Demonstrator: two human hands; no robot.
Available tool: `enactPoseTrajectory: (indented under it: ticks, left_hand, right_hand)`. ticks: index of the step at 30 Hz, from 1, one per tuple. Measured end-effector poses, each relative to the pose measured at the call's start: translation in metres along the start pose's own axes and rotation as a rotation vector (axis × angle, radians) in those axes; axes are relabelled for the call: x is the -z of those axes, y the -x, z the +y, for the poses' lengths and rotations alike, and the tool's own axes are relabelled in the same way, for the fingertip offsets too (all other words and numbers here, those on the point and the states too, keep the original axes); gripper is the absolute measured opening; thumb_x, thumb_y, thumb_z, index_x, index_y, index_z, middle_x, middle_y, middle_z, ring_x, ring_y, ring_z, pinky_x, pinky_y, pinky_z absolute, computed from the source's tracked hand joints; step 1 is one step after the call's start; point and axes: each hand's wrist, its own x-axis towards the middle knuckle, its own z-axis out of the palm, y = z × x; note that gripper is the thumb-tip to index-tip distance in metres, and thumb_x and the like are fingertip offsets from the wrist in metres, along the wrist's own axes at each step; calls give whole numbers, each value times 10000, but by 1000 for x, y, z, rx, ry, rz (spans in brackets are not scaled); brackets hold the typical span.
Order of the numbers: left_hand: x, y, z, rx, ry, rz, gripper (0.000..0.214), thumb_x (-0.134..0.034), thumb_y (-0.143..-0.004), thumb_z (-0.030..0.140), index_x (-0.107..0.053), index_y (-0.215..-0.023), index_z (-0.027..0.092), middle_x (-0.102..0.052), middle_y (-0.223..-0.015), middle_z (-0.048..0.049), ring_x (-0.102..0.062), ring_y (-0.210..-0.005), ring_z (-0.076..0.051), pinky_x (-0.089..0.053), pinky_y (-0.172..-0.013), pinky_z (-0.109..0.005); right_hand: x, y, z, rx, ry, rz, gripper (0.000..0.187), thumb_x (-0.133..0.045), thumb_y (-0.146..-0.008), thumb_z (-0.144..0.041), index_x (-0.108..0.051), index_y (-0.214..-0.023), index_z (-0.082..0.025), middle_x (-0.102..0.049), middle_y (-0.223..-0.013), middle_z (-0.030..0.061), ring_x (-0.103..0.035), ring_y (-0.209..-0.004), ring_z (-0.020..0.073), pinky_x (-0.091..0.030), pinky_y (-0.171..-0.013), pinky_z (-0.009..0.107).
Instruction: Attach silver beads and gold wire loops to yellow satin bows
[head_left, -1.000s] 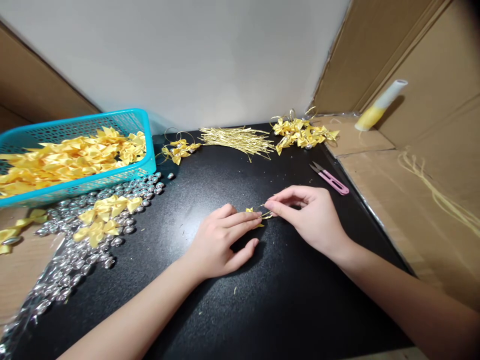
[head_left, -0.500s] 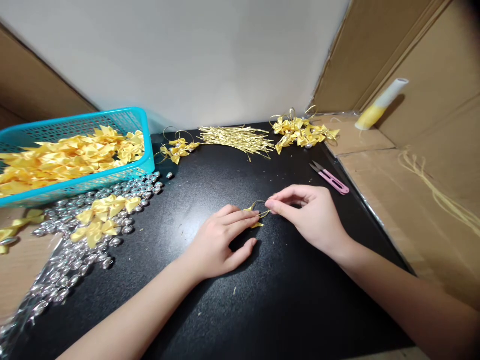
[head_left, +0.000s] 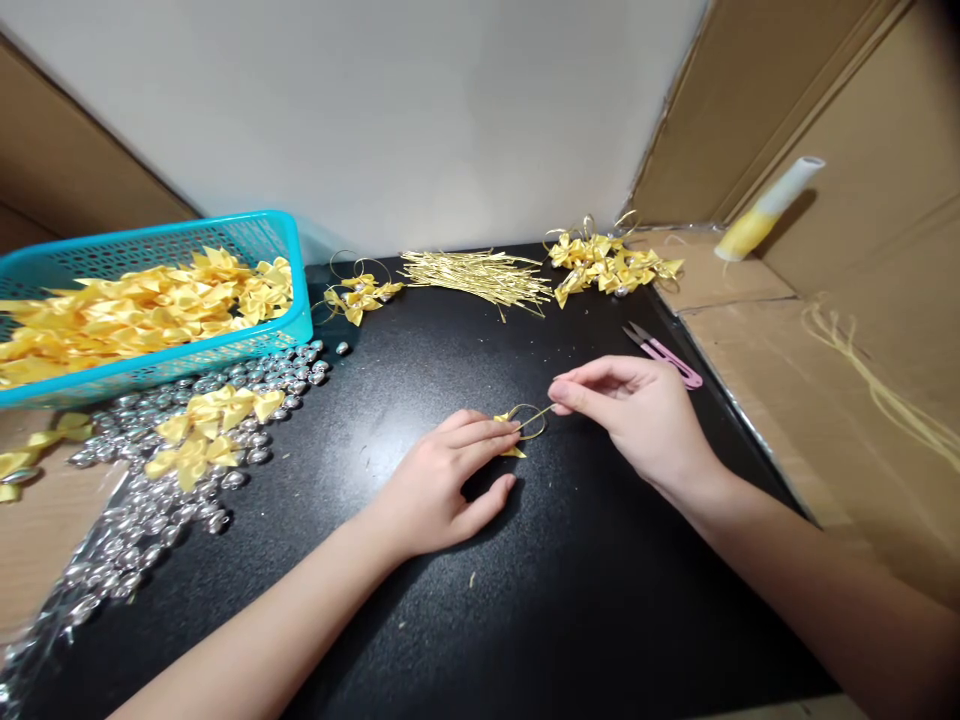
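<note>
My left hand point(head_left: 461, 485) lies flat on the black table point(head_left: 390, 620), fingers stretched out and thumb apart. Its fingertips press on a yellow ribbon bow point(head_left: 513, 451), mostly hidden beneath them. From the bow a thin gold cord point(head_left: 538, 432) runs out in a loop to the right. My right hand point(head_left: 630, 400) is closed in a pinch on the cord's end, slightly above the table, pulling it into a straight line from the bow. Whether a bead sits under my left fingers cannot be seen.
A turquoise basket point(head_left: 304, 300) of yellow bows stands at left, beside loose silver beads point(head_left: 150, 530). Cut gold cords point(head_left: 480, 275) lie at the back between finished bow clusters point(head_left: 600, 265). Pink thread snips point(head_left: 667, 358) rest near the right edge; a yellow-and-white cone point(head_left: 769, 210) stands beyond.
My right hand has moved a little right and up, drawing the cord's end away from the bow. The left hand stays in place on the bow.
</note>
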Motion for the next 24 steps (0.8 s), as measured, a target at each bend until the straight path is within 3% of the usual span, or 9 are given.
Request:
enactPoseTrajectory:
  ticks: [6, 15, 24]
  left_hand:
    - [0, 0, -1, 9, 13, 11, 291, -586, -839, 166, -644, -1119, 106, -716, -1097, -139, -644, -989, -235, -547, -881, -418]
    - [2, 1, -1, 6, 28, 28, 268, -577, -843, 153, -654, -1094, 97, -722, -1067, -139, -653, -962, -230, -562, -851, -402]
    - [2, 3, -3, 0, 21, 8, 275, -560, -848, 139, -644, -1107, 97, -720, -1073, -136, -653, -983, -230, -568, -853, -392]
  right_hand:
    - [2, -4, 0, -23, -6, 8, 244, -856, -591, -376, -744, -690, -183, -750, -683, 35, -710, -602, 163, -606, -628, 284]
    - [6, -12, -1, -122, -221, 70, 304, -916, -451, -384, -734, -615, -202, -729, -650, -2, -674, -567, 109, -601, -600, 234]
    - [10, -15, -5, -155, -252, 84, 301, -918, -443, -383, -730, -611, -220, -713, -634, -22, -663, -568, 98, -588, -624, 239]
